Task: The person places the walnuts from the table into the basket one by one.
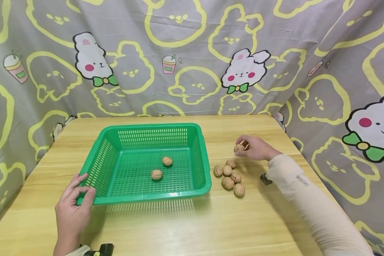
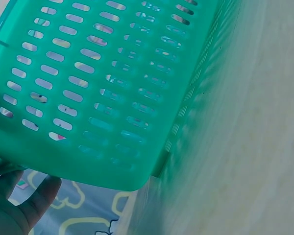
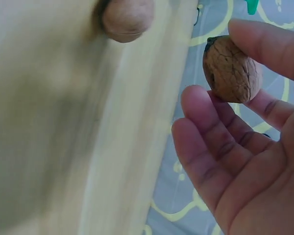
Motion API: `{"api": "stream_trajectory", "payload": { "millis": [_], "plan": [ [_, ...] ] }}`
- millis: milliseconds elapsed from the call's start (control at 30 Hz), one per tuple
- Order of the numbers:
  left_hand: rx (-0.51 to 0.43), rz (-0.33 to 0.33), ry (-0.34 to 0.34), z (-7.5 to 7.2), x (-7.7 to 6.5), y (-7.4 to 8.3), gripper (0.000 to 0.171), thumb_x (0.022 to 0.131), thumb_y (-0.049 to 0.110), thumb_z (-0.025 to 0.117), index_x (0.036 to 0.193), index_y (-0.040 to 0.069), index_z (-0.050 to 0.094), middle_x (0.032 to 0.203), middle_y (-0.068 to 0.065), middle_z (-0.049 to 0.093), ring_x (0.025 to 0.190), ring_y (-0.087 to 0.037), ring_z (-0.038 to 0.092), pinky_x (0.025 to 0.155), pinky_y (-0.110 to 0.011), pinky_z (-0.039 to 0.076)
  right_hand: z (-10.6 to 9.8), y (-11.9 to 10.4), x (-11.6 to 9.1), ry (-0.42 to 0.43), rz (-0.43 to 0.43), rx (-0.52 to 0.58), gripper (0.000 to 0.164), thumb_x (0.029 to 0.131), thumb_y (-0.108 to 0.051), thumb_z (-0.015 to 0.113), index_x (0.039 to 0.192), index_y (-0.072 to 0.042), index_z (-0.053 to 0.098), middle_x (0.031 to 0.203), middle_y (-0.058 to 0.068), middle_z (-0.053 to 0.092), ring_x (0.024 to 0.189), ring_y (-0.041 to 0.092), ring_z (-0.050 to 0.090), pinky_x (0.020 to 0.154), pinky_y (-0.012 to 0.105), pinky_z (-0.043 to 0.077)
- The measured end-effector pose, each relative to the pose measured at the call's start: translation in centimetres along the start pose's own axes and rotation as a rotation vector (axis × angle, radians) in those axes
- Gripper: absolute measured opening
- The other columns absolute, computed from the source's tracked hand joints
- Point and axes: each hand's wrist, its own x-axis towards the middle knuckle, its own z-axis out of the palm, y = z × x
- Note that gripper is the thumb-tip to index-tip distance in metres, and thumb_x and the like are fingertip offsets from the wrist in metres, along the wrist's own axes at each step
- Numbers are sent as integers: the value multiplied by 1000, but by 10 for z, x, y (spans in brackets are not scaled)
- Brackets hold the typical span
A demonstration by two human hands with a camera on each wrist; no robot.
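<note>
My right hand [image 1: 254,148] pinches a walnut [image 3: 231,71] between thumb and fingers, above the table at the right. Several walnuts [image 1: 227,170] lie loosely grouped just in front of that hand. A green plastic basket [image 1: 166,196] with slotted walls stands left of them. On its floor are two walnuts, one nearer the front [image 1: 156,174] and another [image 1: 167,161] behind it. With thumb and fingers my left hand [image 1: 72,206] grips the rim at the basket's front left corner.
A wooden table [image 1: 243,227] carries everything. Behind it and at both sides hangs a grey curtain [image 1: 198,42] with yellow outlines and white rabbits. The basket's raised walls stand between the grouped walnuts and those inside.
</note>
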Motion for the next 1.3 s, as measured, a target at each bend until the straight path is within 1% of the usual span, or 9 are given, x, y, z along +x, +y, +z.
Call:
{"api": "stream_trajectory", "payload": {
  "millis": [233, 400, 533, 733, 967, 1133, 1300],
  "plan": [
    [-13, 13, 7, -1, 2, 1, 12, 87, 3, 66, 78, -5, 64, 126, 12, 60, 135, -11, 40, 109, -20, 28, -8, -15, 8, 48, -4, -3, 36, 87, -24, 73, 114, -8, 56, 98, 11, 58, 82, 22, 61, 69, 37, 50],
    [-25, 13, 12, 0, 2, 2, 10, 86, 1, 67, 78, -5, 64, 125, 14, 60, 135, -11, 40, 109, -20, 29, -12, -27, 14, 51, -3, 1, 38, 88, -23, 71, 119, -9, 54, 105, 14, 57, 87, 24, 62, 71, 39, 51],
    [-24, 17, 13, 0, 2, 2, 9, 86, 0, 67, 78, -5, 64, 125, 13, 60, 134, -7, 40, 108, -19, 29, -15, -37, 20, 54, -12, 7, 39, 89, -22, 71, 121, -9, 52, 107, 15, 58, 90, 25, 62, 72, 39, 52],
    [-16, 17, 13, 1, 2, 1, 9, 86, -1, 67, 78, -4, 65, 124, 16, 60, 134, -6, 40, 108, -18, 29, -19, -53, 30, 74, -58, -9, 37, 89, -21, 70, 118, -9, 49, 106, 15, 59, 89, 26, 63, 71, 40, 52],
    [-9, 26, 15, 0, 1, 2, 9, 85, -1, 67, 77, -5, 64, 123, 17, 59, 135, -10, 40, 107, -17, 29, -22, -72, 38, 77, -87, 4, 33, 90, -19, 69, 112, -11, 47, 105, 13, 59, 85, 24, 62, 70, 38, 50],
    [-18, 30, 18, 0, 1, 2, 10, 85, -1, 67, 77, -5, 64, 123, 18, 59, 134, -8, 40, 107, -17, 30, -23, -82, 41, 77, -117, 17, 31, 89, -18, 70, 111, -11, 48, 108, 14, 61, 88, 24, 64, 72, 39, 51],
    [-24, 25, 20, 1, 0, 2, 10, 85, 0, 67, 76, -4, 64, 123, 18, 59, 134, -8, 40, 107, -17, 30, -22, -90, 47, 79, -147, 29, 31, 89, -19, 71, 112, -11, 52, 107, 12, 61, 88, 23, 64, 74, 39, 52]
  ]
}}
